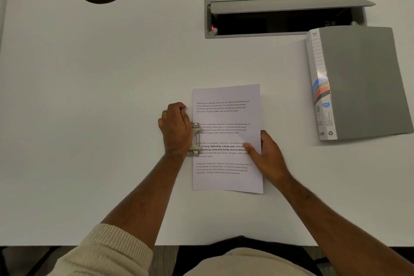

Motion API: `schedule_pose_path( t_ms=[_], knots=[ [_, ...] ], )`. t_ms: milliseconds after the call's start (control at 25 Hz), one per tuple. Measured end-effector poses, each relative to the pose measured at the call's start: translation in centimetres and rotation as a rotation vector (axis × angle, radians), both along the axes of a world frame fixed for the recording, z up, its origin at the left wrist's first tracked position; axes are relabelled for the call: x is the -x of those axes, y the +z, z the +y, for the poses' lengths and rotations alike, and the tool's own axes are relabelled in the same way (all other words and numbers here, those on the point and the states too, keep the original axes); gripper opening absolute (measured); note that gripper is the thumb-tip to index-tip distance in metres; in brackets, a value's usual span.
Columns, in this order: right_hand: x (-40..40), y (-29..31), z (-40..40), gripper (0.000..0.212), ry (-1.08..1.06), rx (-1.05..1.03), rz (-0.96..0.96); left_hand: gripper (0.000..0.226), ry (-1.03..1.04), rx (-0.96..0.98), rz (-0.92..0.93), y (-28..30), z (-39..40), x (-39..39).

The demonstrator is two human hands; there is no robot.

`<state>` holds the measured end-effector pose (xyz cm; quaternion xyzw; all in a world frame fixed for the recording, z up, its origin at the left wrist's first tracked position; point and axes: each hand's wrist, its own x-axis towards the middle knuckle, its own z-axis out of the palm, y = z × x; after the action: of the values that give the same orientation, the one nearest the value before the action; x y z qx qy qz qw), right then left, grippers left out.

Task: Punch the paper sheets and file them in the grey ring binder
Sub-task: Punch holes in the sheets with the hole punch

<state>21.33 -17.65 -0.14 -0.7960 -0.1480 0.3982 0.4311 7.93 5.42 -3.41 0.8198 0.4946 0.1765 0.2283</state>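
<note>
Two hands work at the left edge of the printed paper sheets [227,136], which lie flat on the white desk [89,96]. Left hand [175,129], fingers curled, bears down on the metal hole punch [195,139], largely hidden beneath it. Right hand [267,154] rests on the sheets' right edge, thumb flat; its other fingers cannot be told. Sheets: light, limp, likely to slide; steady them flat. Grey ring binder [363,83], stiff, lies closed, well apart, at far right
</note>
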Motion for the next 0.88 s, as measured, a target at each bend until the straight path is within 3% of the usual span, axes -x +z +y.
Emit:
schedule_pose_path(
  t_ms=[480,880],
  knots=[
    [-0.2,-0.7,-0.2,0.025,0.011,-0.003,0.003,0.017,-0.026,-0.051,0.012,0.1,-0.1,0.0],
    [-0.8,0.1,-0.2,0.034,0.022,-0.056,0.093,0.019,-0.018,0.017,0.005,1.5,-0.3,-0.3]
  ],
)
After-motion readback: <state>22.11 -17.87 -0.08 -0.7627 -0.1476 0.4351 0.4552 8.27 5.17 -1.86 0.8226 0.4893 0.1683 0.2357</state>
